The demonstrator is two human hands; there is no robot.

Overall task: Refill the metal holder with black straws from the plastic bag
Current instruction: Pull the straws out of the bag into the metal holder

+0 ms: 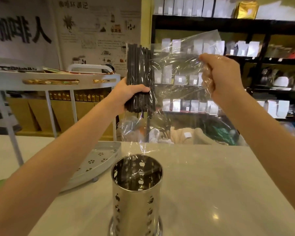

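Observation:
A shiny perforated metal holder stands upright on the pale counter, near the front middle; I see no straws inside it. High above it my left hand grips a thick upright bundle of black straws around its lower part. My right hand clutches the crumpled clear plastic bag, which stretches from the bundle's right side across to my fist. A loose tail of the bag hangs down toward the holder's rim. A few straw ends stick out below my left hand.
A white perforated tray lies on the counter left of the holder. Behind it stands a white trolley with packets. Dark shelves with white pouches fill the back right. Bags and cloth lie beyond the counter's far edge.

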